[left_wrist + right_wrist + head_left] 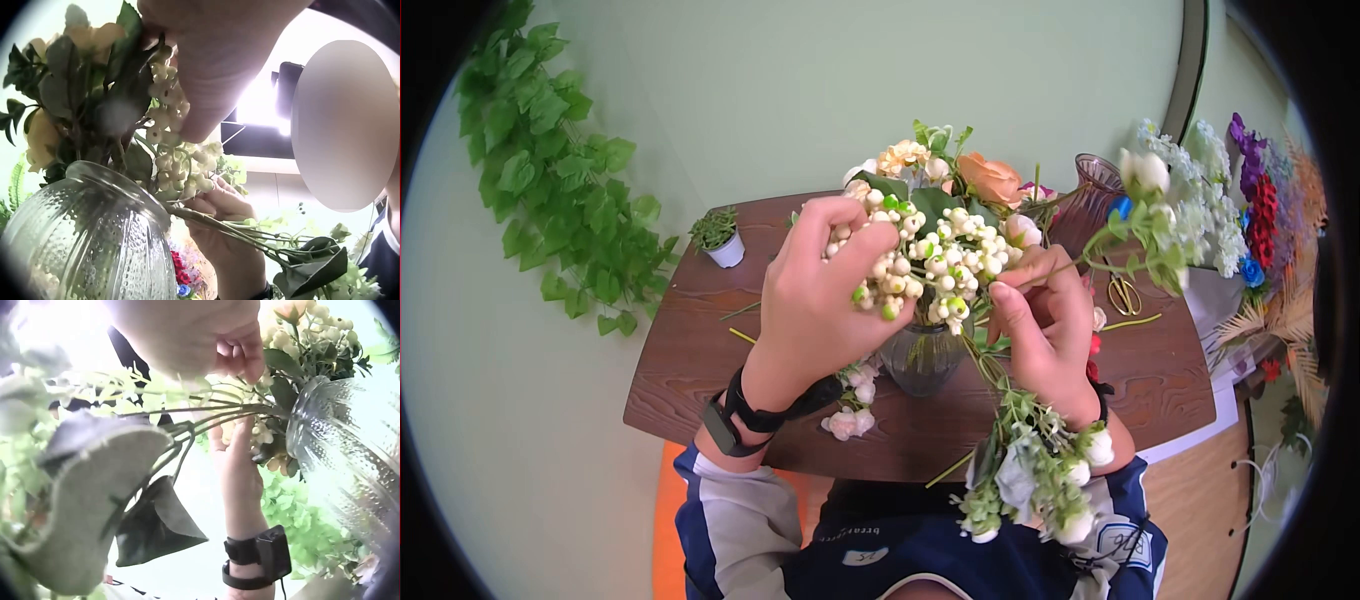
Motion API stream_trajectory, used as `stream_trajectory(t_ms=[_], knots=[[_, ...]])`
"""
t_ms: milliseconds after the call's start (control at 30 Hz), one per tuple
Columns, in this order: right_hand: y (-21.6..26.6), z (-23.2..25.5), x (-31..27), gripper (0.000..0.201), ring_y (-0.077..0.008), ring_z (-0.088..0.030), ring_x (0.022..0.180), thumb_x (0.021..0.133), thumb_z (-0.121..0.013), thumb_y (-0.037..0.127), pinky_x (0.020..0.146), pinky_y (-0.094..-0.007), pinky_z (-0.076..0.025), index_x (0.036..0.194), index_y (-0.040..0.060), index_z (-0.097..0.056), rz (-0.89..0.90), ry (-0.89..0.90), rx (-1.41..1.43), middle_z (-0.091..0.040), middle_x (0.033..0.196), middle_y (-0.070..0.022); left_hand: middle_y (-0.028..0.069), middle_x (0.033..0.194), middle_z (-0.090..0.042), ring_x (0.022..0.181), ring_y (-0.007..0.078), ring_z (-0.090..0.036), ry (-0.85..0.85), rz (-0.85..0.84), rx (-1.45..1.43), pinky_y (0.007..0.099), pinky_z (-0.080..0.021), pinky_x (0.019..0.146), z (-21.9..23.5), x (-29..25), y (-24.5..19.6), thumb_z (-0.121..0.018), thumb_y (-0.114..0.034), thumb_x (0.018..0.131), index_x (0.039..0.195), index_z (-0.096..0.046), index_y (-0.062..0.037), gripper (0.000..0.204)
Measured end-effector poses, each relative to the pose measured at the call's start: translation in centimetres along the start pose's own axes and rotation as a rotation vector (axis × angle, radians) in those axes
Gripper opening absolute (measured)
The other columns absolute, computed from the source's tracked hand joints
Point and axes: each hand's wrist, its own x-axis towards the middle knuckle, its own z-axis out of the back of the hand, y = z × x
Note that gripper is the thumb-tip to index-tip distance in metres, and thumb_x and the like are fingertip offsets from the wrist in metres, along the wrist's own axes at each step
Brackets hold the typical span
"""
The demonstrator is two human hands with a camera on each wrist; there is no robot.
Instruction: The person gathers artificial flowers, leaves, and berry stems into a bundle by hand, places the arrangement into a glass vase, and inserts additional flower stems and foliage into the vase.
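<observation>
A spray of white berries (950, 265) spreads over the mouth of the ribbed glass vase (923, 360). My left hand (815, 290) curls its fingers round the left part of the berries. At their right edge, my right hand (1045, 325) pinches a thin berry stem between thumb and fingers. Peach and cream flowers, with an orange rose (990, 180), stand behind the berries in the vase. A green-and-white flower spray (1030, 470) leans out over the rim and hangs below my right wrist. Its stems (219, 222) pass close under the right hand in the left wrist view.
On the dark wooden table (690, 370) stand a small potted plant (718, 237) at left and a pinkish glass vase (1095, 190) at back right. Gold-handled scissors (1123, 295) lie at right. Pink blossoms (850, 410) lie near the front; more artificial flowers (1265, 220) crowd the right side.
</observation>
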Motion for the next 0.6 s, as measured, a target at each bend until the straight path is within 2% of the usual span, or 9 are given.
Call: stream_trajectory(t_ms=[67,167,233,267,367,400,467,533,600], knots=[[-0.1,-0.2,0.3,0.009,-0.0073,-0.049,0.051,0.091,-0.051,-0.001,0.045,-0.0203,-0.041,0.097,0.0002,-0.044,0.049,-0.009,-0.044,-0.05,0.083,-0.007,0.0075,0.095,-0.052,0.08,0.0248,-0.058,-0.002,-0.011,0.022,0.0338,-0.05,0.064,0.2,-0.6,-0.4,-0.079,-0.01,0.05,0.093,-0.06,-0.0111,0.047],[0.4,-0.5,0.6,0.009,-0.0078,-0.049,0.05,0.092,-0.05,-0.001,0.044,-0.0207,-0.041,0.097,0.0008,-0.044,-0.011,-0.066,-0.14,-0.049,0.083,-0.0061,0.0081,0.097,-0.052,0.08,0.0242,-0.057,-0.034,-0.028,0.059,0.0334,-0.05,0.063,0.1,-1.1,-0.7,-0.08,-0.011,0.049,0.095,-0.06,-0.011,0.049],[0.5,-0.6,0.6,0.01,-0.0082,-0.05,0.05,0.092,-0.049,-0.002,0.044,-0.0213,-0.042,0.099,0.0015,-0.043,-0.197,-0.079,-0.019,-0.049,0.085,-0.0064,0.0087,0.097,-0.052,0.081,0.0246,-0.057,-0.043,-0.038,0.068,0.0335,-0.05,0.064,0.2,-1.3,-0.8,-0.08,-0.011,0.049,0.095,-0.059,-0.0109,0.05],[0.5,-0.7,0.5,0.01,-0.0082,-0.05,0.05,0.092,-0.049,-0.002,0.044,-0.0213,-0.042,0.099,0.0015,-0.043,-0.197,-0.08,-0.021,-0.049,0.085,-0.0064,0.0094,0.097,-0.051,0.081,0.0249,-0.057,-0.05,-0.047,0.078,0.0335,-0.05,0.064,0.2,-1.4,-0.9,-0.08,-0.011,0.049,0.095,-0.059,-0.0108,0.05],[-1.2,-1.4,-0.6,0.013,-0.0106,-0.052,0.054,0.091,-0.047,-0.005,0.047,-0.0219,-0.045,0.101,0.0018,-0.045,0.126,-0.07,0.153,-0.054,0.08,-0.008,0.01,0.097,-0.051,0.081,0.0254,-0.057,-0.036,-0.028,0.085,0.0338,-0.05,0.063,0.3,-1.9,-1.0,-0.08,-0.011,0.049,0.096,-0.059,-0.0107,0.051],[-1.4,-1.3,-1.0,0.013,-0.0106,-0.052,0.054,0.091,-0.047,-0.005,0.047,-0.0219,-0.045,0.101,0.0018,-0.045,0.127,-0.07,0.153,-0.054,0.08,-0.008,0.01,0.097,-0.051,0.081,0.0254,-0.057,-0.037,-0.029,0.085,0.0338,-0.05,0.063,0.4,-2.0,-1.0,-0.08,-0.011,0.049,0.096,-0.059,-0.0107,0.051],[-1.6,-0.6,-1.4,0.017,-0.0147,-0.058,0.06,0.087,-0.048,-0.009,0.052,-0.0243,-0.048,0.101,0.0008,-0.05,0.452,0.089,-0.21,-0.059,0.083,-0.0126,0.0097,0.097,-0.051,0.081,0.0254,-0.057,-0.047,-0.026,0.061,0.0341,-0.049,0.063,0.5,-2.1,-1.0,-0.079,-0.011,0.049,0.096,-0.059,-0.0109,0.052],[-2.0,0.1,-1.3,0.028,-0.0259,-0.063,0.069,0.075,-0.05,-0.017,0.062,-0.0327,-0.052,0.096,-0.0005,-0.058,0.574,0.181,-0.234,-0.064,0.086,-0.0162,0.0096,0.097,-0.051,0.08,0.0256,-0.057,-0.061,-0.03,0.06,0.0341,-0.049,0.063,0.6,-2.0,-1.0,-0.079,-0.011,0.048,0.096,-0.058,-0.011,0.052],[-1.9,1.0,-0.9,0.032,-0.0293,-0.063,0.073,0.068,-0.055,-0.016,0.063,-0.0343,-0.051,0.097,-0.0035,-0.06,0.582,0.34,-0.207,-0.063,0.091,-0.0165,0.0095,0.097,-0.051,0.08,0.0257,-0.057,-0.072,-0.033,0.06,0.0342,-0.049,0.063,0.7,-1.9,-1.0,-0.079,-0.011,0.048,0.096,-0.058,-0.0111,0.052]])
